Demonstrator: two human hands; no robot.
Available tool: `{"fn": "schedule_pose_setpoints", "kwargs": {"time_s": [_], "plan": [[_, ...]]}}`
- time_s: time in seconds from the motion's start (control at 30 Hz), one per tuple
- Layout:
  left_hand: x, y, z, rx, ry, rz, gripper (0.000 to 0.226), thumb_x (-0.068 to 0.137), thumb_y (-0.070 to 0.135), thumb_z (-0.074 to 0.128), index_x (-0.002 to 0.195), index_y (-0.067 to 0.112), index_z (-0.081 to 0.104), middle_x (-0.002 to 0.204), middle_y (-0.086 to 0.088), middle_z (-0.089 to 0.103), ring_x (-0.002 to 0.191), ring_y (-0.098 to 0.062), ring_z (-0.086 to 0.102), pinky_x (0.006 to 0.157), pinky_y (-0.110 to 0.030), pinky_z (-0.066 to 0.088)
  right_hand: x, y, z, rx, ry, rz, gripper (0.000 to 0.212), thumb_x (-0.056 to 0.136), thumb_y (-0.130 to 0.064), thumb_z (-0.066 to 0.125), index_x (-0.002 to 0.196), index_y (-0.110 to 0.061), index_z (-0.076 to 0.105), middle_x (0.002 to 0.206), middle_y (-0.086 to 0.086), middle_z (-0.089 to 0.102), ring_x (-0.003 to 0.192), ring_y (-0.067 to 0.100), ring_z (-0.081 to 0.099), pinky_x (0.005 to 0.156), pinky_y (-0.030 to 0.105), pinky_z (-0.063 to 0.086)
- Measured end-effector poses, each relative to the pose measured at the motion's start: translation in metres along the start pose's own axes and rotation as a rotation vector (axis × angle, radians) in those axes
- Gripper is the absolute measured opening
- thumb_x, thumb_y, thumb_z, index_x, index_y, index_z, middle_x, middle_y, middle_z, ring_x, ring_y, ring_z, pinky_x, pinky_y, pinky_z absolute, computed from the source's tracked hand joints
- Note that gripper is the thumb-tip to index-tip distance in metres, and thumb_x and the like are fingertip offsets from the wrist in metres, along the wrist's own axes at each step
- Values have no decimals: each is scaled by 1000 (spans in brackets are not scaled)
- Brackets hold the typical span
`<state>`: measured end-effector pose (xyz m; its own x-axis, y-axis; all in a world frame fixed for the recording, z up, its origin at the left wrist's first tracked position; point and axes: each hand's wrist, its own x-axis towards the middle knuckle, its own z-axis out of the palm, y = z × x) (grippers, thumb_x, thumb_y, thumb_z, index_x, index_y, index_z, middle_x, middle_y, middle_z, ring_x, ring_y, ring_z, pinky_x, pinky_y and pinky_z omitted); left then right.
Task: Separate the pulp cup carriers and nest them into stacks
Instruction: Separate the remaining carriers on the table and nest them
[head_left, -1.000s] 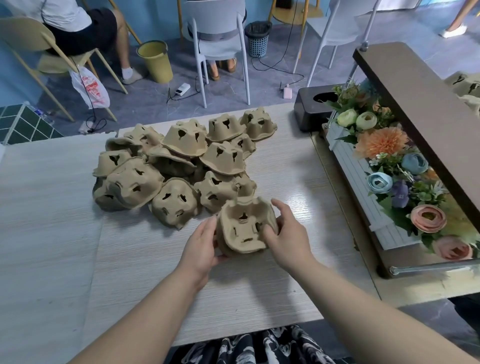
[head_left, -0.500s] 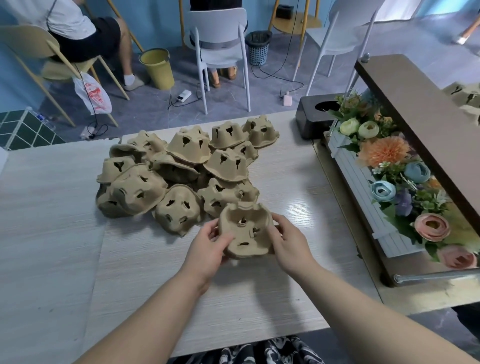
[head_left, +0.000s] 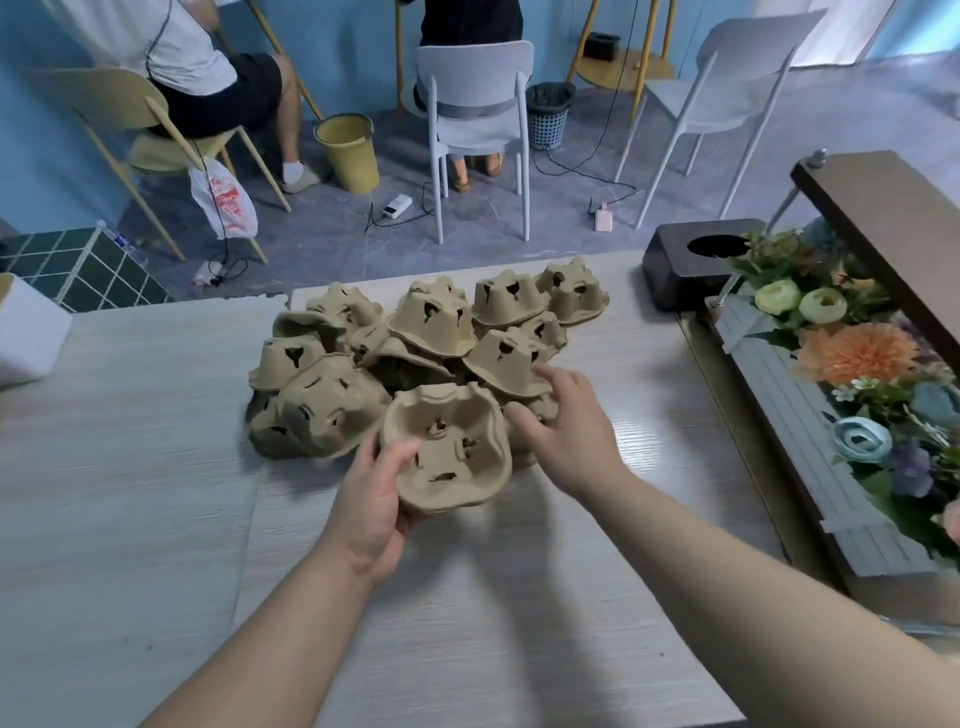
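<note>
brown moulded-pulp cup carrier (head_left: 448, 453), hollow side up, gripped at its near-left rim by the left hand (head_left: 370, 501), thumb curled over the edge, fingers hidden beneath. right hand (head_left: 569, 434) just beside it, fingers spread and loosely bent, tips touching the near carriers of the heap of upturned brown pulp carriers (head_left: 415, 343); no grasp to be seen. all on a pale wood-grain table (head_left: 130, 519). to the right, a planter of artificial flowers (head_left: 857, 384) under a dark wooden shelf (head_left: 893, 218). beyond, grey floor, a white plastic chair (head_left: 475, 104), a yellow bucket (head_left: 349, 150).
</note>
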<state>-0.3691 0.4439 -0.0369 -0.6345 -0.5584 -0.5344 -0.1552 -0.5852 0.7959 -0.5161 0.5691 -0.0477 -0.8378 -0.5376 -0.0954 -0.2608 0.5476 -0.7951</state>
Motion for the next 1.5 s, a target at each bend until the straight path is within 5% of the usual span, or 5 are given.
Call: {"fn": "schedule_pose_setpoints", "kwargs": {"time_s": [0.33, 0.53, 0.73, 1.3, 1.5], "plan": [[31, 27, -38, -25, -14, -4, 35, 95, 16, 52, 128, 21, 60, 109, -11, 73, 90, -25, 72, 60, -36, 55, 83, -14, 38, -443, -164, 40, 84, 78, -49, 65, 148, -24, 23, 148, 8, 31, 136, 35, 24, 110, 43, 27], [45, 29, -43, 6, -83, -59, 46, 82, 21, 63, 128, 19, 60, 113, -20, 70, 104, -45, 65, 82, -69, 45, 61, -7, 33, -399, -30, 118, 67, 79, -44, 62, 138, -25, 36, 126, 7, 46, 113, 31, 49, 88, 36, 44], [49, 23, -31, -5, -174, -49, 43, 89, 21, 61, 132, 19, 57, 113, -13, 72, 108, -31, 68, 86, -45, 54, 27, 14, 6, -333, 195, 282, 33, 90, -36, 50, 120, -22, 47, 112, 5, 61, 98, 30, 56, 71, 33, 39], [35, -16, 53, -2, -43, -34, 31, 94, 24, 58, 123, 14, 61, 110, -14, 72, 109, -33, 67, 96, -50, 49, 31, 105, -67, -372, 71, 231, 71, 86, -29, 61, 147, -15, 28, 151, 6, 33, 138, 27, 31, 111, 37, 25], [30, -19, 71, 8, 19, -4, 62, 77, 44, 65, 129, 12, 60, 118, -17, 69, 111, -32, 66, 101, -57, 47, 47, 108, -68, -441, -83, 225, 50, 88, -26, 56, 137, -20, 43, 137, 9, 42, 123, 32, 41, 95, 38, 39]]}}
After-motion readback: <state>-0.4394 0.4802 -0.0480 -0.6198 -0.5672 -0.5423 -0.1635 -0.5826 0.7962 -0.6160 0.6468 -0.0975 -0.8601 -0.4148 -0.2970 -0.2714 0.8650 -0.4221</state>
